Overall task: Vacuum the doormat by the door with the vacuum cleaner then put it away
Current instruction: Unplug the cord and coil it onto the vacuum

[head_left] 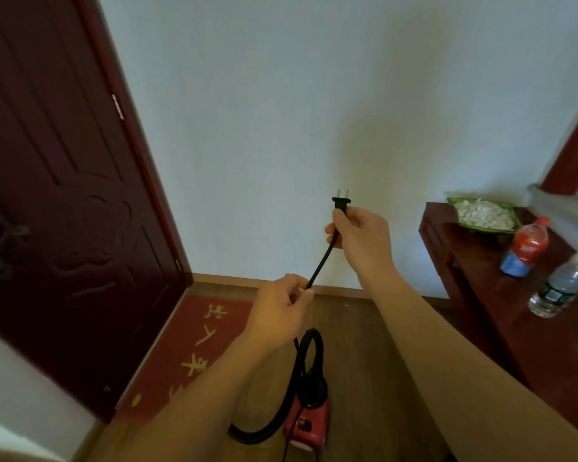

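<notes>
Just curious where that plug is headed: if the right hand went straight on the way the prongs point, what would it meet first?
Probably the bare wall, though depth is unclear: the right hand pinches the plug, prongs toward it, no socket in view; the left hand holds the cord.

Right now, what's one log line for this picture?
right hand: holds plug, prongs up | left hand: pinches cord | vacuum cleaner: beside doormat

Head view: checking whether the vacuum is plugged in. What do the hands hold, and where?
The right hand pinches the power cord just below its plug, prongs up and free; the left hand pinches the cord lower down.
</notes>
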The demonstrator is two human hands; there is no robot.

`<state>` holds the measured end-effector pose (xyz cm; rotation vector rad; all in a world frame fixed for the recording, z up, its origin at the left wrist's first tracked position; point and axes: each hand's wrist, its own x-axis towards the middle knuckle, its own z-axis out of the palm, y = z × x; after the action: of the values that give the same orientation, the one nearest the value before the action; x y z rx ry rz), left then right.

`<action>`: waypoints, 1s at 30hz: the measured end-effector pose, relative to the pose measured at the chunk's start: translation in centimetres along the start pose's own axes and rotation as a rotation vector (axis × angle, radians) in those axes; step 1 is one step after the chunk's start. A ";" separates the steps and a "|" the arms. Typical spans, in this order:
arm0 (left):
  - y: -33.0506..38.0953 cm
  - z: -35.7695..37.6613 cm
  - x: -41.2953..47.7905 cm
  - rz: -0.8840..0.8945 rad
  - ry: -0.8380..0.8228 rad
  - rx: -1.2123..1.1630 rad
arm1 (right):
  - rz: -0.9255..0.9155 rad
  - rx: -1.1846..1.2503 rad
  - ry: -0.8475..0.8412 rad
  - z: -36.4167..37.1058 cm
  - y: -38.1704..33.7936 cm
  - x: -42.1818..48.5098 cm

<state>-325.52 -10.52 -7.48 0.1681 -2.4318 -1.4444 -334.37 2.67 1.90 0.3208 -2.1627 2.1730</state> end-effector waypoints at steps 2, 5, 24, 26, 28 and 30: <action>0.6 1.7 1.0 0.003 0.007 0.021 | 0.018 -0.004 -0.025 -1.5 0.5 1.9; 1.3 3.4 2.6 -0.006 0.024 0.028 | 0.033 -0.008 -0.057 -2.8 1.4 4.3; -8.8 0.1 13.1 -0.084 -0.090 -0.007 | 0.138 -0.122 -0.006 6.4 8.4 13.9; -10.2 -0.9 14.6 -0.054 -0.113 -0.019 | 0.154 -0.132 0.023 8.0 9.0 14.7; -11.4 -1.9 15.9 -0.033 -0.159 -0.030 | 0.170 -0.134 0.057 9.3 9.4 15.2; -12.7 -2.6 17.3 -0.012 -0.205 -0.023 | 0.188 -0.142 0.090 10.5 10.0 16.0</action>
<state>-341.77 -23.21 -13.92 0.0301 -2.5769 -1.5630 -350.76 -9.58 -4.97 0.0110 -2.3658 2.0604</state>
